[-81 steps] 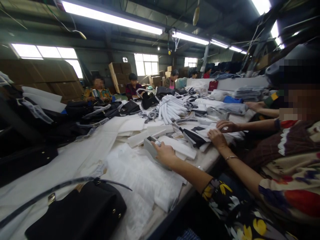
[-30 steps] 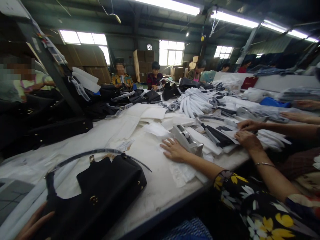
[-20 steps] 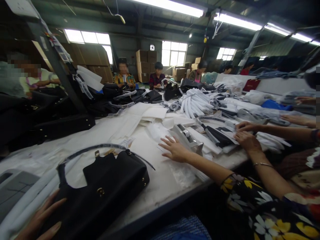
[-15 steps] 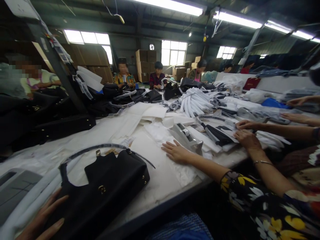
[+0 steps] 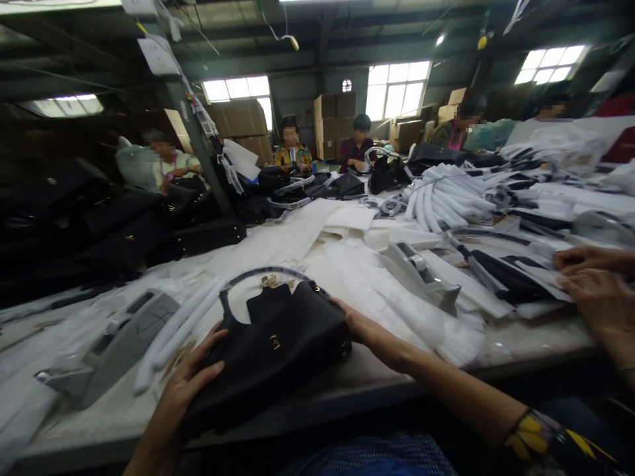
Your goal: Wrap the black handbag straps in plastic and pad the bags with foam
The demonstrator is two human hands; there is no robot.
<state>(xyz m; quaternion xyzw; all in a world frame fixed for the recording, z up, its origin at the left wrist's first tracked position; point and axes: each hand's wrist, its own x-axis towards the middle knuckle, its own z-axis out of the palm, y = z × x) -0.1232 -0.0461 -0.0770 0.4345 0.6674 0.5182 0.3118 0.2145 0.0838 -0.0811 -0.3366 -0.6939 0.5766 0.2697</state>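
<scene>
A black handbag (image 5: 278,344) with a gold clasp and a wrapped curved handle lies on the table near its front edge. My left hand (image 5: 186,387) clasps its left end, fingers laid over the front. At the bag's right end, my right hand (image 5: 372,334) in a floral sleeve grips the side with curled fingers. The bag sits between both hands. White tissue paper (image 5: 397,297) lies just right of the bag.
Grey tape dispensers stand at the right (image 5: 421,274) and left (image 5: 114,344). White foam rolls (image 5: 173,330) lie beside the bag. A co-worker's hands (image 5: 590,284) work on black pieces at the right. Black bags (image 5: 99,225) are piled at the left. Several people sit at the far end.
My right hand left the white paper by the dispenser and took the bag's right end. My left hand closed on its left end. The bag now lies nearer the front edge, and the view turned left.
</scene>
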